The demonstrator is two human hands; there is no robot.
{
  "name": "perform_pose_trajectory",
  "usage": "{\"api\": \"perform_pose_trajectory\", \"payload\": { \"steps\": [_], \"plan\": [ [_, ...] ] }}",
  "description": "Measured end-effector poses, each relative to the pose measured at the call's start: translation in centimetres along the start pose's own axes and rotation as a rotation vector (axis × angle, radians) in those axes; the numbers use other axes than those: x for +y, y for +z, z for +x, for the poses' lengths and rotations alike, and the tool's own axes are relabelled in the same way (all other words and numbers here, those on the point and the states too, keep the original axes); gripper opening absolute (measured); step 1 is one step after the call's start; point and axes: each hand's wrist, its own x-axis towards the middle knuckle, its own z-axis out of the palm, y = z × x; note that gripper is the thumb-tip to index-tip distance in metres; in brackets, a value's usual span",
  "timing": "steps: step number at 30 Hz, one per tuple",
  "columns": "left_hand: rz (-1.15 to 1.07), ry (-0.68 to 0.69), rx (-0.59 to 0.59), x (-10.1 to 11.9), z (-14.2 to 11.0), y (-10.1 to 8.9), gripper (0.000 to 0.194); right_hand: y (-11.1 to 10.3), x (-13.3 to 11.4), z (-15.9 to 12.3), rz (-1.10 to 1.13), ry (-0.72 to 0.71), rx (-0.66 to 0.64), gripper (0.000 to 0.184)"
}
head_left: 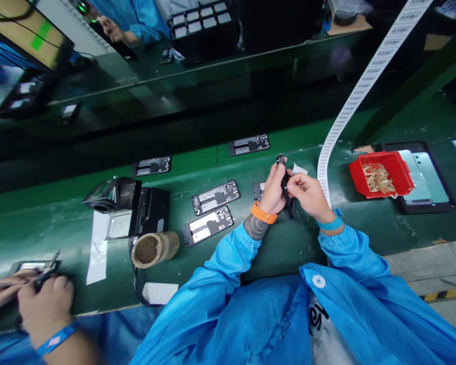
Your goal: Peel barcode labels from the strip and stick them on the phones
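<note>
The dark phone unit (286, 188) sits in the grip of the left hand (272, 190), turned nearly edge-on, its far end rising just past the left fingertips and its near end jutting below the palm. It looks light and stiff, a thin slab that should not bend easily. The small parts at its far end look delicate, so the long edges seem the safest hold, with little pressure on the faces. Its rim may be a bit slick.

The left thumb and fingers are closed around it, clamped across its sides. The right hand (306, 191) comes in from the other side, thumb and forefinger drawn together and apparently pinching the unit's near-side edge about midway along; at this angle, what lies right under those tips is hard to make out.

Just left of the left fingers lies a partly covered phone frame (258, 191), with two open phone frames (216, 197) farther left. Just beyond the right fingers is a white slip (300, 169); well to their right stands a red bin (359, 178).
</note>
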Motion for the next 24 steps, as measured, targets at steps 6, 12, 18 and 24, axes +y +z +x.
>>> {"api": "perform_pose_trajectory", "payload": {
  "steps": [6,12,18,24],
  "plan": [
    [0.076,0.005,-0.052,0.0,0.2,-0.4,0.038,0.0,0.3,0.0,0.009,-0.001,-0.004,0.035],
    [0.088,-0.010,-0.069,-0.1,0.4,-0.7,0.044,0.1,0.5,0.0,0.035,0.020,0.008,0.039],
    [0.091,0.010,-0.063,0.0,0.1,-0.6,0.047,0.1,0.2,-0.1,0.055,0.030,-0.007,0.040],
    [0.092,-0.025,-0.131,-0.2,0.3,-1.0,0.058,-0.2,0.8,-0.2,0.058,0.049,0.025,0.037]
  ]
}}
